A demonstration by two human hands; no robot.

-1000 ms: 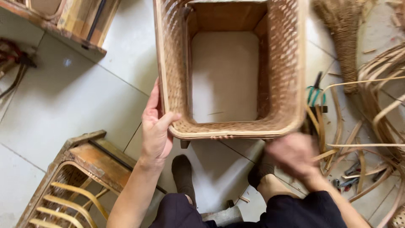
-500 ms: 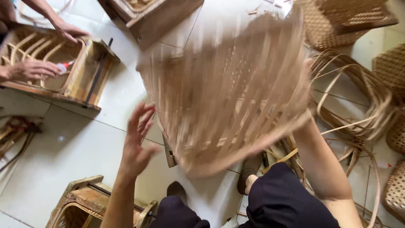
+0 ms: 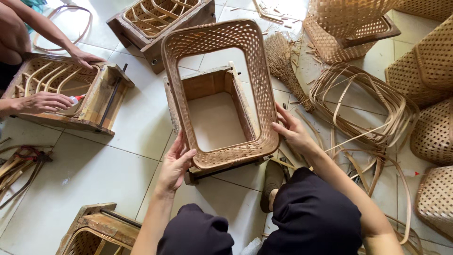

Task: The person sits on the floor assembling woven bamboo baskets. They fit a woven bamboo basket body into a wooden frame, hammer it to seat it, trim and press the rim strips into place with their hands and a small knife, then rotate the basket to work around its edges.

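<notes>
A rectangular woven rattan basket (image 3: 262, 80) lies tilted over a square wooden mould box (image 3: 207, 85) on the white tiled floor, its open end facing me. My left hand (image 3: 175, 165) presses flat against the basket's near left corner, fingers spread. My right hand (image 3: 293, 130) rests on its right side, fingers apart. Neither hand is closed around anything. My dark trousers (image 3: 306, 217) and a sandalled foot (image 3: 272, 182) are below.
Another person's hands (image 3: 45, 101) work on a wooden frame (image 3: 101, 101) at the left. A second mould (image 3: 155, 19) stands behind, a third (image 3: 94, 229) at the bottom left. A brush (image 3: 283, 61), loose rattan strips (image 3: 368, 113) and finished baskets (image 3: 424, 61) crowd the right.
The basket was swung up and turned over in a blur, then came down over the wooden mould. My view shifted, and both hands settled on its near corners.
</notes>
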